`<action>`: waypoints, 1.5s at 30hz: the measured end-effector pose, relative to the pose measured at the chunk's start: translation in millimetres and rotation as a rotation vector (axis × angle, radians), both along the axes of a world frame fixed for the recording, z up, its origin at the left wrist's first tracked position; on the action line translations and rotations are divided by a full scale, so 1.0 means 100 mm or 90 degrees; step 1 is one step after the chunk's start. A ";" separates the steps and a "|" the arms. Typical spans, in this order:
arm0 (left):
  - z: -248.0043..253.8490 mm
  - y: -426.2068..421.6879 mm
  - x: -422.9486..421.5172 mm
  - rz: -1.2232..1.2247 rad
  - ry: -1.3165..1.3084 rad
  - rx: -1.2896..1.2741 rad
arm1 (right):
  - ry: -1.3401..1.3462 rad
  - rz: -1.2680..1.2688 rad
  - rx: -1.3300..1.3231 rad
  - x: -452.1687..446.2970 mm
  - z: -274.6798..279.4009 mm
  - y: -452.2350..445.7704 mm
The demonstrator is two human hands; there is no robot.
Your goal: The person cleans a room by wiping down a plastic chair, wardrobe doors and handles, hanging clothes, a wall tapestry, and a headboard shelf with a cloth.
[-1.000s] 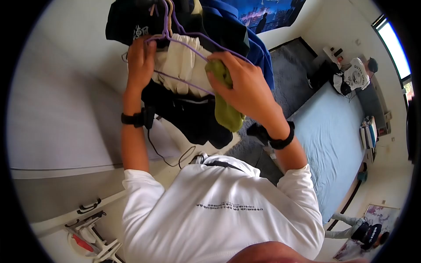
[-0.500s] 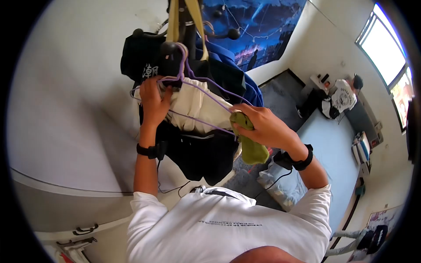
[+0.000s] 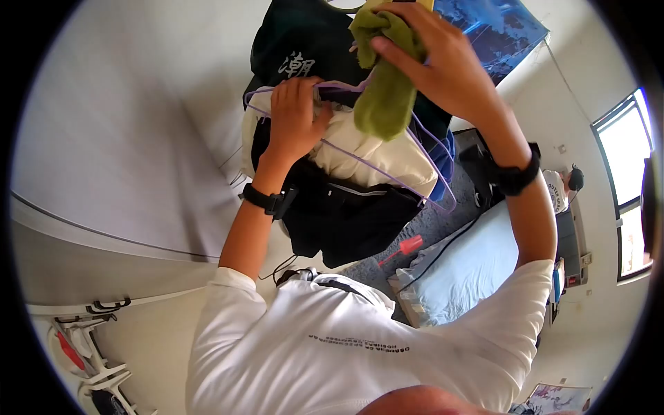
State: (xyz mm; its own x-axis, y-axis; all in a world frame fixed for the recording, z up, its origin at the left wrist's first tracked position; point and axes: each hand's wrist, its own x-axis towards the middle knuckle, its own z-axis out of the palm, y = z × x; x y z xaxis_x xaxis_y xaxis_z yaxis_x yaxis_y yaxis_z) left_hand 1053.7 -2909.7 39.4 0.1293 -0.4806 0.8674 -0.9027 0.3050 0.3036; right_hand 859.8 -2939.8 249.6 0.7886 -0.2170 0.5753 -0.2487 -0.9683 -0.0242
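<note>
My right hand [image 3: 446, 62] is raised in front of the top of the hanging clothes, its fingers closed round a bunched green cloth [image 3: 387, 107]. The lower end of the cloth dangles over a purple hanger [image 3: 379, 168]. My left hand [image 3: 296, 121] is closed over the left part of that hanger, against a cream garment [image 3: 349, 135]. Below the cream fabric hangs a black garment [image 3: 342, 225] with a light zip-like line. Dark green fabric with a white character [image 3: 294, 41] hangs behind my left hand. The cloth and my right hand hide the hanger's hook.
A blue night-scene tapestry [image 3: 508, 31] hangs behind the clothes. To the right is a bed with a light blue sheet [image 3: 463, 277], and a person in a cap [image 3: 559, 187] is beyond it. A red object [image 3: 409, 245] lies on the grey floor covering. A pale smooth surface [image 3: 104, 152] stands at left.
My right hand has gone up and leftward with the green cloth, from the hanger's right side to near its top. My left hand stays on the hanger. The camera view has shifted.
</note>
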 end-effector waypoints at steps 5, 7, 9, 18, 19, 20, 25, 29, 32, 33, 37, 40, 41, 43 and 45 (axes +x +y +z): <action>0.00 0.03 0.00 0.009 0.004 -0.003 | 0.039 0.029 -0.043 0.20 0.06 0.05; -0.04 0.01 0.02 0.008 -0.004 -0.006 | 0.086 -0.089 -0.143 0.23 0.04 0.06; -0.04 0.01 0.02 0.013 -0.013 -0.011 | 0.097 -0.114 -0.174 0.21 0.03 0.10; -0.03 0.04 0.07 -0.006 -0.016 -0.015 | -0.132 -0.234 -0.211 -0.50 -0.07 -0.06; -0.05 0.04 0.07 -0.006 -0.018 -0.017 | -0.183 -0.283 -0.172 -0.57 0.01 -0.08; -0.05 0.05 0.07 -0.009 -0.019 -0.014 | -0.184 -0.286 -0.168 -0.74 0.04 -0.23; -0.06 0.01 0.03 0.017 -0.011 0.012 | -0.170 -0.244 0.098 -1.14 -0.04 -0.80; -0.04 0.00 0.02 0.019 -0.016 0.018 | -0.087 -0.124 -0.057 -0.82 -0.30 -0.76; -0.07 0.00 0.03 0.024 -0.023 0.011 | -0.039 -0.222 -0.016 -0.80 -0.26 -0.88; -0.07 0.00 0.03 0.024 -0.021 0.016 | -0.042 -0.222 -0.015 -0.77 -0.22 -0.89; -0.06 -0.01 0.00 0.030 -0.020 0.008 | 0.123 -0.308 -0.128 -0.63 0.13 -0.92; -0.06 -0.02 -0.01 0.039 -0.022 0.017 | 0.140 -0.283 0.156 -0.72 0.14 -1.02; -0.06 -0.02 -0.01 0.040 -0.020 0.015 | 0.077 -0.206 0.282 -0.74 0.11 -1.09; -0.07 0.00 0.01 0.030 -0.019 0.017 | -0.061 -0.137 0.467 -0.87 -0.13 -1.31; -0.08 -0.01 0.03 0.026 -0.016 0.018 | -0.205 -0.063 0.650 -0.93 -0.39 -1.50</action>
State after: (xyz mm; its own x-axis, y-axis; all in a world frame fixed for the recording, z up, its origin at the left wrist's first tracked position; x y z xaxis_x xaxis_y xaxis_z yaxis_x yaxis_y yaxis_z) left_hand 1056.5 -2910.8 31.1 0.1278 -0.5000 0.8565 -0.9218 0.2588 0.2886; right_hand 766.6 -3089.4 210.6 0.5849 -0.7669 0.2640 -0.1621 -0.4294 -0.8884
